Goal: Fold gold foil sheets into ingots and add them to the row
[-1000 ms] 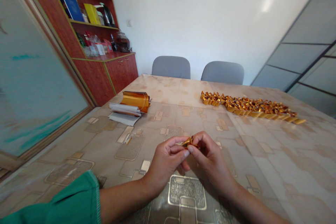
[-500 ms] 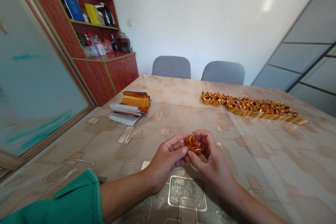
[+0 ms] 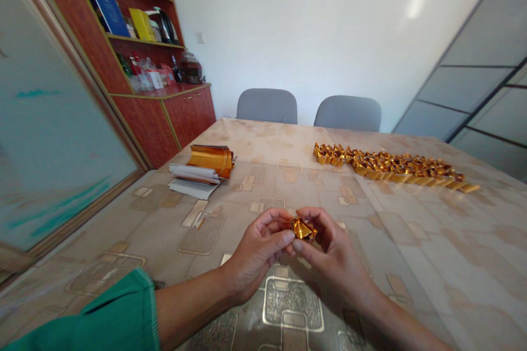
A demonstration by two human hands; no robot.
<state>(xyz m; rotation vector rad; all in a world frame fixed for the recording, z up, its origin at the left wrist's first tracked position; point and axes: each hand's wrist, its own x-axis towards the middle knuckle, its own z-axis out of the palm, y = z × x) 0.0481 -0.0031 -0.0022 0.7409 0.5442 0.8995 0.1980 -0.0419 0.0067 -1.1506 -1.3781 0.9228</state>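
A small folded piece of shiny gold paper (image 3: 303,228) is held up between both hands, just above the table. My left hand (image 3: 263,247) pinches its left side with thumb and fingers. From the right, my right hand (image 3: 329,241) grips the other side, its thumb below and fingers behind. The hands' undersides and the back of the piece are hidden. To the far left lies a stack of gold paper sheets (image 3: 209,160), curled, with white backs showing. Many similar folded gold pieces (image 3: 395,167) sit in packed rows at the far right.
The table (image 3: 247,137) has a patterned, glossy cover. Behind it stand two grey chairs (image 3: 267,105) against a white wall. A red-brown cabinet (image 3: 189,112) with bottles, a kettle and a jar is at the back left.
The folded gold piece has been turned in my fingers, showing a smoother, brighter face. Both hands stay in nearly the same place; the view has shifted slightly.
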